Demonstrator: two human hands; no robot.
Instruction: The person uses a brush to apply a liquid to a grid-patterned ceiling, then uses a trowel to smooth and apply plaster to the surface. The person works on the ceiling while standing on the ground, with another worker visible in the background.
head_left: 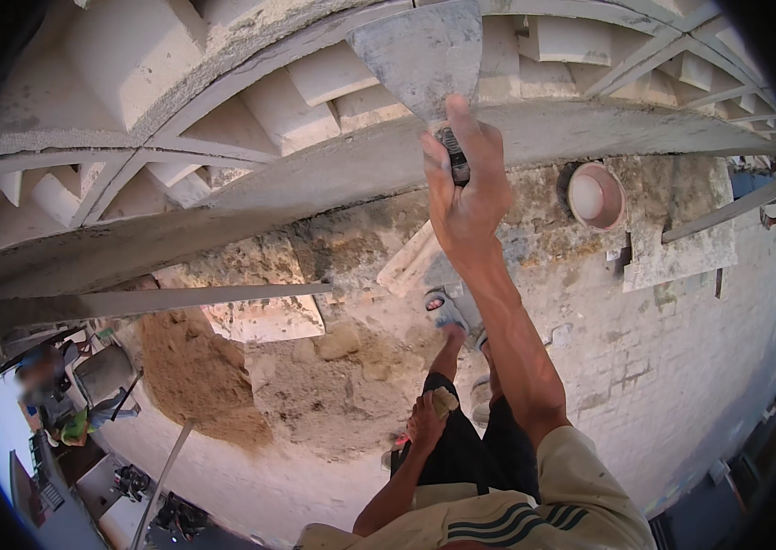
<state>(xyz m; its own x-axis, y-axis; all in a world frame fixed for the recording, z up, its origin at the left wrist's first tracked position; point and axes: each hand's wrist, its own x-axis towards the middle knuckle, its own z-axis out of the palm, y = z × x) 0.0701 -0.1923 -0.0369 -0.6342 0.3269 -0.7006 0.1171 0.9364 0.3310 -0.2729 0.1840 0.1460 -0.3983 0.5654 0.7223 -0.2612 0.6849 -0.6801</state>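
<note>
My right hand [473, 192] is raised and wrapped round the dark handle of a wide putty knife [424, 55]. Its grey, stained blade points up against the pale lattice block wall [305, 78]; whether the edge touches the wall I cannot tell. Lower down, beside my dark shorts, my left hand [424, 423] is closed on a small yellowish-brown sponge-like piece [445, 401]. Most of that piece is covered by the fingers.
A pinkish bucket [597, 196] stands at the wall's foot on the right. To the left lie a sand heap [195, 376] and a pale board [269, 312]. A wooden beam [168, 298] juts in from the left. Another person [49, 385] is at far left.
</note>
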